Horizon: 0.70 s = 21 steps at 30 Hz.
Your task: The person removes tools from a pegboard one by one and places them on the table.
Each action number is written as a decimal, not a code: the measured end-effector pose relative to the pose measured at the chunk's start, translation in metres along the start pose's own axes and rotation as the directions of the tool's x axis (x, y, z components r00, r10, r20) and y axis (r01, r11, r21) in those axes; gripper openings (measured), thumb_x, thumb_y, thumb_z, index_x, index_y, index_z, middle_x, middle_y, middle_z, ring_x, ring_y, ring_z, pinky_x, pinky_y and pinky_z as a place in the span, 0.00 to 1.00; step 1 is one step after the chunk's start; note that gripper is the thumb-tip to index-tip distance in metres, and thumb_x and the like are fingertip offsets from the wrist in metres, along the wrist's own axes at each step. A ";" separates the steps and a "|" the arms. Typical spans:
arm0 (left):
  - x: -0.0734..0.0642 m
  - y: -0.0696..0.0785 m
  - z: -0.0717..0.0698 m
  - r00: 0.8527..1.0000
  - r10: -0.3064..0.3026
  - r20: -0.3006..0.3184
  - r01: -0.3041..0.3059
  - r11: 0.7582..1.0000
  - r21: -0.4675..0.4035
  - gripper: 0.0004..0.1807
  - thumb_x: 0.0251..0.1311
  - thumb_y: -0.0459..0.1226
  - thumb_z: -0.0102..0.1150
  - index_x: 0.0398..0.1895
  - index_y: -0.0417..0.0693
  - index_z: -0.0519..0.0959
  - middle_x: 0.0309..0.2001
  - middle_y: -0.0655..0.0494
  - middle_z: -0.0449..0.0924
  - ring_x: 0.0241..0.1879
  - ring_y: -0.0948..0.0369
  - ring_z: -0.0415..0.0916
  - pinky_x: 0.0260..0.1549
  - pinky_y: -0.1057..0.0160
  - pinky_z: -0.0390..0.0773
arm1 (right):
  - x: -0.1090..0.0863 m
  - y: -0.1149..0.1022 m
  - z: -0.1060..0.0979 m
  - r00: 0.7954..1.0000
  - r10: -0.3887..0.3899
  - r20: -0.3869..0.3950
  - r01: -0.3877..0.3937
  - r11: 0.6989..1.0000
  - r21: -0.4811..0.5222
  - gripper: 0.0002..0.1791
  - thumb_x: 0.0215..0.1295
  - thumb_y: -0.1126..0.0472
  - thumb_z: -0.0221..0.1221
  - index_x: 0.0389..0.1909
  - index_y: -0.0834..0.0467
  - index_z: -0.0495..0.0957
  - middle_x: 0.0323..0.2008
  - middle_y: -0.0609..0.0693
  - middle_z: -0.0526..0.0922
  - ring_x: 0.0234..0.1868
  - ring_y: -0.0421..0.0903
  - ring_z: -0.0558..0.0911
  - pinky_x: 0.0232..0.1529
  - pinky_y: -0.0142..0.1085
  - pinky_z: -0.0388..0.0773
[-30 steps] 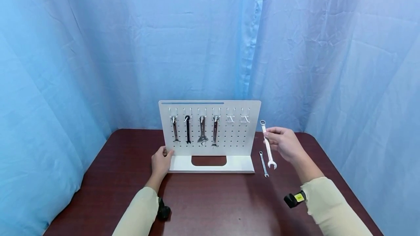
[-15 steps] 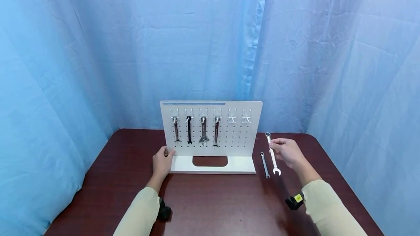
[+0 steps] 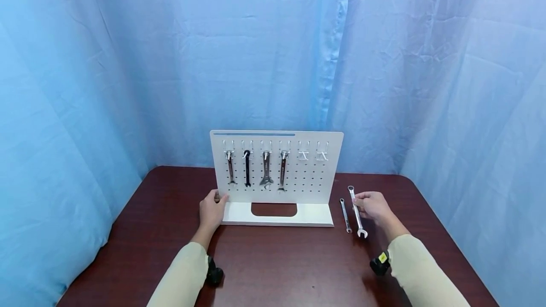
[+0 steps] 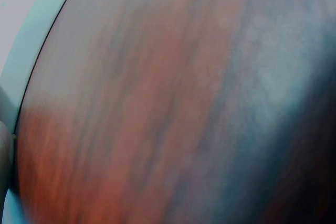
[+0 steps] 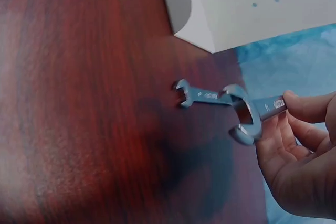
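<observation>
My right hand [image 3: 372,206] pinches a silver combination wrench [image 3: 356,212] by its shaft, ring end up and open end toward me. In the right wrist view this wrench [image 5: 272,107] is above the table, its open end partly overlapping a smaller combination wrench [image 5: 207,95]. That smaller wrench [image 3: 345,216] lies on the table right of a white pegboard stand [image 3: 307,191]. My left hand [image 3: 211,211] grips the stand's lower left edge, thumb in front, other fingers mostly hidden. Several wrenches hang on the board, including a black one [image 3: 247,169] and an adjustable wrench [image 3: 266,169].
Two bare hooks [image 3: 322,156] are at the board's right end. The stand's base [image 3: 315,214] has a cutout. Blue curtains [image 3: 256,60] surround the dark red wooden table [image 3: 273,264]. The left wrist view shows mostly blurred tabletop [image 4: 157,103].
My right hand has lowered the larger wrench toward the table and moved it slightly right, beside the smaller wrench. My left hand keeps its hold on the stand.
</observation>
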<state>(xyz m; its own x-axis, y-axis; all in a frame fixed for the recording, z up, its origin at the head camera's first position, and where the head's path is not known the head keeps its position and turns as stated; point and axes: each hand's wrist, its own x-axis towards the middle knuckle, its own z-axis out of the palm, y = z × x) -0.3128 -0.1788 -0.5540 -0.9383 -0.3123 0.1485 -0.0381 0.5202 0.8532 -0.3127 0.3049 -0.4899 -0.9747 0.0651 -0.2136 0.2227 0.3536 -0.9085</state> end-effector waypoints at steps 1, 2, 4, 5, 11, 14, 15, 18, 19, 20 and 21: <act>0.000 0.000 0.000 1.000 0.000 -0.002 0.000 1.000 -0.001 0.22 0.71 0.43 0.60 0.60 0.37 0.76 0.54 0.39 0.79 0.56 0.47 0.76 0.53 0.46 0.76 | 0.001 0.002 0.001 1.000 0.004 -0.010 -0.004 1.000 -0.015 0.16 0.73 0.67 0.56 0.52 0.77 0.75 0.33 0.55 0.83 0.29 0.41 0.80 0.32 0.38 0.83; 0.000 0.000 -0.001 1.000 0.000 -0.003 0.000 1.000 -0.001 0.22 0.71 0.43 0.60 0.60 0.37 0.76 0.54 0.39 0.79 0.56 0.47 0.76 0.53 0.46 0.76 | 0.003 0.005 0.001 1.000 0.002 -0.015 -0.003 1.000 -0.031 0.15 0.72 0.67 0.56 0.51 0.77 0.76 0.32 0.54 0.83 0.29 0.41 0.80 0.32 0.38 0.83; 0.000 0.001 -0.002 1.000 0.000 -0.006 0.000 1.000 0.001 0.22 0.71 0.44 0.60 0.60 0.37 0.76 0.54 0.39 0.79 0.56 0.47 0.76 0.53 0.46 0.76 | 0.006 0.009 0.003 1.000 -0.004 -0.031 0.003 0.998 -0.057 0.13 0.71 0.68 0.56 0.47 0.77 0.78 0.29 0.52 0.83 0.28 0.41 0.80 0.31 0.38 0.83; 0.000 0.001 -0.002 1.000 -0.001 -0.006 0.001 1.000 0.002 0.23 0.71 0.43 0.60 0.60 0.37 0.76 0.55 0.39 0.79 0.57 0.47 0.76 0.54 0.46 0.76 | 0.007 0.011 0.004 0.999 -0.004 -0.038 0.001 0.998 -0.067 0.13 0.71 0.68 0.57 0.46 0.76 0.78 0.29 0.52 0.83 0.28 0.41 0.80 0.31 0.38 0.83; -0.001 0.000 -0.002 1.000 -0.010 -0.008 0.010 1.000 0.005 0.24 0.71 0.43 0.60 0.62 0.37 0.75 0.56 0.39 0.78 0.58 0.46 0.75 0.54 0.46 0.76 | 0.013 0.017 0.008 0.998 0.007 -0.069 -0.019 0.984 -0.177 0.11 0.70 0.67 0.57 0.42 0.73 0.81 0.31 0.55 0.83 0.28 0.44 0.79 0.29 0.39 0.82; -0.001 0.000 -0.001 1.000 -0.010 -0.009 0.010 1.000 0.002 0.24 0.71 0.44 0.60 0.62 0.37 0.75 0.56 0.39 0.79 0.57 0.47 0.75 0.54 0.46 0.76 | 0.015 0.017 0.008 0.997 0.025 -0.077 -0.041 0.974 -0.221 0.10 0.70 0.67 0.58 0.42 0.71 0.82 0.34 0.57 0.83 0.29 0.46 0.80 0.29 0.39 0.82; -0.001 0.000 -0.001 1.000 -0.009 -0.008 0.009 1.000 0.003 0.23 0.71 0.44 0.60 0.61 0.38 0.75 0.55 0.40 0.79 0.57 0.47 0.75 0.54 0.46 0.76 | 0.015 0.017 0.008 0.996 0.030 -0.083 -0.049 0.971 -0.233 0.10 0.69 0.66 0.59 0.41 0.71 0.82 0.34 0.57 0.83 0.29 0.46 0.80 0.28 0.38 0.82; -0.001 -0.001 0.000 1.000 -0.003 -0.008 0.003 1.000 0.003 0.22 0.71 0.44 0.60 0.60 0.38 0.76 0.54 0.40 0.79 0.56 0.47 0.76 0.52 0.46 0.76 | 0.017 0.019 0.010 0.995 0.026 -0.092 -0.051 0.961 -0.272 0.09 0.69 0.66 0.60 0.39 0.69 0.83 0.34 0.57 0.83 0.30 0.46 0.80 0.28 0.38 0.82; -0.001 -0.001 0.000 1.000 -0.001 -0.009 0.001 1.000 0.004 0.22 0.71 0.44 0.60 0.59 0.38 0.76 0.54 0.40 0.79 0.56 0.47 0.76 0.52 0.46 0.76 | 0.017 0.019 0.010 0.995 0.021 -0.093 -0.047 0.957 -0.288 0.08 0.68 0.66 0.60 0.38 0.68 0.84 0.33 0.57 0.83 0.29 0.46 0.80 0.28 0.38 0.81; -0.001 -0.002 0.000 1.000 0.002 -0.010 -0.002 1.000 0.006 0.21 0.71 0.44 0.61 0.59 0.39 0.76 0.53 0.41 0.79 0.55 0.47 0.76 0.52 0.46 0.76 | 0.017 0.019 0.011 0.995 0.015 -0.095 -0.043 0.951 -0.305 0.08 0.68 0.66 0.60 0.37 0.68 0.84 0.33 0.56 0.83 0.29 0.46 0.79 0.27 0.38 0.81; -0.001 -0.002 0.000 1.000 0.006 -0.011 -0.006 1.000 0.005 0.21 0.71 0.44 0.61 0.58 0.39 0.76 0.53 0.41 0.80 0.55 0.48 0.76 0.52 0.46 0.76 | 0.018 0.019 0.012 0.995 0.009 -0.098 -0.040 0.946 -0.321 0.08 0.68 0.66 0.60 0.35 0.67 0.84 0.32 0.56 0.83 0.28 0.46 0.79 0.26 0.38 0.80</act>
<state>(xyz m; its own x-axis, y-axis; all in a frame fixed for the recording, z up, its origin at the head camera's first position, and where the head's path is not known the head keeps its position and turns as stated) -0.3123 -0.1794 -0.5558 -0.9348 -0.3178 0.1586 -0.0344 0.5256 0.8500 -0.3256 0.3019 -0.5155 -0.9696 0.1592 -0.1858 0.2447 0.6315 -0.7358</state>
